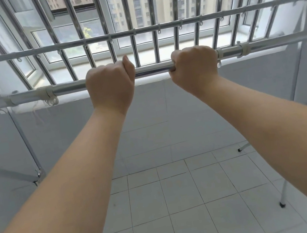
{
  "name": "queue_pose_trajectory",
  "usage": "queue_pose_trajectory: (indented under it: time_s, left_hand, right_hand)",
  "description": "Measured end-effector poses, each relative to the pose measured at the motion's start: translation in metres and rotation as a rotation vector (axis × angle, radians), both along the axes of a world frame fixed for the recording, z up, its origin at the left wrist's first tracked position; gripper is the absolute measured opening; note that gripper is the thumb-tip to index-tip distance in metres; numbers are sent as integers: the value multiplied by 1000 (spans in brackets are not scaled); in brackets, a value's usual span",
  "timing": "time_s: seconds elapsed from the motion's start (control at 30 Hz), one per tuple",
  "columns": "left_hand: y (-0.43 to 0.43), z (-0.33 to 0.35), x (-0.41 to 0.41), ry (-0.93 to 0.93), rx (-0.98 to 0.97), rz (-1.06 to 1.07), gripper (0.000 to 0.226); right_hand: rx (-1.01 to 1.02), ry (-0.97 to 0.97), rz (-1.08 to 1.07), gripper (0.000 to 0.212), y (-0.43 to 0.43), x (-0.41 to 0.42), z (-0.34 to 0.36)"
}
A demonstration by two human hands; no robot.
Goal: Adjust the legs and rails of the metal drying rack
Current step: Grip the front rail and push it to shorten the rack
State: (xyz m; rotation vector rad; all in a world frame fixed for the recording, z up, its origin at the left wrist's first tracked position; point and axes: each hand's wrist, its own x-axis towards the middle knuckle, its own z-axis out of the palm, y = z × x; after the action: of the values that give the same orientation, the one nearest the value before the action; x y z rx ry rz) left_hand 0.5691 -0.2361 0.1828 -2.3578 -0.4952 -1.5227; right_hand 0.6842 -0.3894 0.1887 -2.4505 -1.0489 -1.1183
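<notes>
Head view showed me both bare forearms reaching forward and up, each ending in a fist wrapped over the same bar. The left hand (111, 84) was curled tight around the near rail (153, 69), knuckles toward me, thumb tip poking up above the fist on its inner side. The right hand (193, 64) was closed on that rail too, a little apart from the left, with its fingertips (171, 69) tucked under the tube; a short bare stretch of shiny metal lay between the two fists.

Outward along the near rail I saw pale plastic clips (48, 94) with hanging rings, one group toward the left end, others just beside the right fist and farther toward the right end. The rail ran almost level across the frame and met white joints at both ends.

Behind and above it ran the far rail (134, 32), parallel, carrying a row of small ring hooks. The rack's legs (25, 142) slanted down at the left and right sides; two black-capped feet (282, 205) rested on the white tiled floor (183, 203) at the right. Beyond stood a barred window (126, 9) with apartment blocks outside.
</notes>
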Motion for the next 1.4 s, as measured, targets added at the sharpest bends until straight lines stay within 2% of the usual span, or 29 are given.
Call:
queue_pose_trajectory:
  time_s: [0.17, 0.4, 0.5, 0.57, 0.9, 1.27, 1.4]
  left_hand:
    - [9, 5, 2, 145, -75, 0, 59]
    - [8, 4, -3, 210, -97, -49, 62]
    - [8, 2, -6, 226, -98, -95, 71]
    - [7, 1, -9, 235, -99, -119, 73]
    - [9, 0, -17, 231, -92, -67, 71]
    - [19, 1, -9, 202, -107, -58, 67]
    - [23, 4, -4, 201, -142, -55, 72]
  right_hand:
    - [-107, 123, 14, 19, 3, 3, 8]
    - [-91, 221, 76, 7, -8, -3, 13]
    - [-112, 234, 14, 17, -7, -4, 13]
    - [-108, 256, -32, 15, -8, -4, 13]
    - [0, 89, -30, 9, 0, -6, -2]
    - [-36, 116, 55, 16, 8, 6, 6]
    - [-72, 148, 71, 17, 13, 13, 11]
